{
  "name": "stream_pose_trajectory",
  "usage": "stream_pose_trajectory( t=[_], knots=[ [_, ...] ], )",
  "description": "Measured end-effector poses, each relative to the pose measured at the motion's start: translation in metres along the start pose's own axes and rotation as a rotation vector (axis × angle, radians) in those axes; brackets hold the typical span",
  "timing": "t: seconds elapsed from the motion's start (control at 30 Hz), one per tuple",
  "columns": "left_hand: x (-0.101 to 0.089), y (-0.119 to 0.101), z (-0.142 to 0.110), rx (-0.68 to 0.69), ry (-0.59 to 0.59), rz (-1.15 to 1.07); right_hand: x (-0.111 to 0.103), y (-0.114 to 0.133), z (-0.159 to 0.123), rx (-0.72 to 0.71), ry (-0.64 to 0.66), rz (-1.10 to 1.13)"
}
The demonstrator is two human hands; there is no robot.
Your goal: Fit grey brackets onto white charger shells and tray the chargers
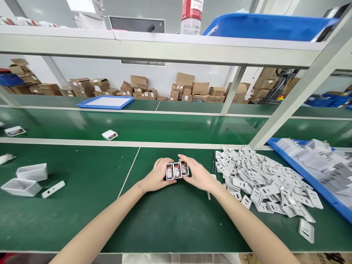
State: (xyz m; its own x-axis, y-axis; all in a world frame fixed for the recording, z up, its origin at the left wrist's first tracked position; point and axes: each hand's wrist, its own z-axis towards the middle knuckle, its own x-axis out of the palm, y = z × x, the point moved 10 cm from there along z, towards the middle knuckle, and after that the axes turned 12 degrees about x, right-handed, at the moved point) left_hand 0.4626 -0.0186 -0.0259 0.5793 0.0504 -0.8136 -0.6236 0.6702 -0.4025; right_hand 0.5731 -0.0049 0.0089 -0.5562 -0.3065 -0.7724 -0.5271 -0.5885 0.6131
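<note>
Three small white plastic housings (pixel 177 171) are held side by side in a row above the green bench. Their open sides face me and show red, black and metallic parts inside, too small to name. My left hand (pixel 156 178) is closed on the left end of the row, thumb below and fingers above. At the other end, my right hand (pixel 197 175) grips the rightmost housing, partly covering it. Right of my right hand lies a big loose pile of flat white slotted plates (pixel 261 179). A thin metal rod shows partly beside my right wrist.
White empty housings (pixel 22 187) and a narrow white strip (pixel 53 189) lie at left. A filled white housing (pixel 110 135) sits on the green strip beyond the bench. A blue tray (pixel 310 179) of white parts stands at right. A shelf beam (pixel 165 47) and slanted post (pixel 297 95) cross ahead.
</note>
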Motion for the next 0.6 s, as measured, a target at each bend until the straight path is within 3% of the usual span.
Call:
stream_pose_trajectory(
  t=[0.23,0.33,0.4,0.43,0.47,0.53,0.6],
  knots=[
    [0.006,0.011,-0.010,-0.012,0.032,-0.012,0.021,0.004,0.007,0.052,0.081,-0.035],
    [-0.012,0.013,-0.012,0.042,0.135,-0.018,0.015,0.007,0.003,0.069,0.120,-0.119],
    [-0.041,0.033,-0.013,0.055,0.262,0.119,-0.002,0.008,-0.010,0.103,0.085,-0.177],
    [-0.063,0.054,-0.014,0.011,0.308,0.260,-0.015,0.006,-0.021,0.141,0.039,-0.193],
    [-0.092,0.082,-0.015,-0.088,0.308,0.419,-0.029,0.000,-0.036,0.205,-0.016,-0.187],
    [-0.144,0.134,-0.016,-0.228,0.253,0.533,-0.054,-0.019,-0.074,0.321,-0.140,-0.184],
    [-0.175,0.181,-0.019,-0.337,0.246,0.575,-0.077,-0.043,-0.116,0.399,-0.330,-0.227]
  ],
)
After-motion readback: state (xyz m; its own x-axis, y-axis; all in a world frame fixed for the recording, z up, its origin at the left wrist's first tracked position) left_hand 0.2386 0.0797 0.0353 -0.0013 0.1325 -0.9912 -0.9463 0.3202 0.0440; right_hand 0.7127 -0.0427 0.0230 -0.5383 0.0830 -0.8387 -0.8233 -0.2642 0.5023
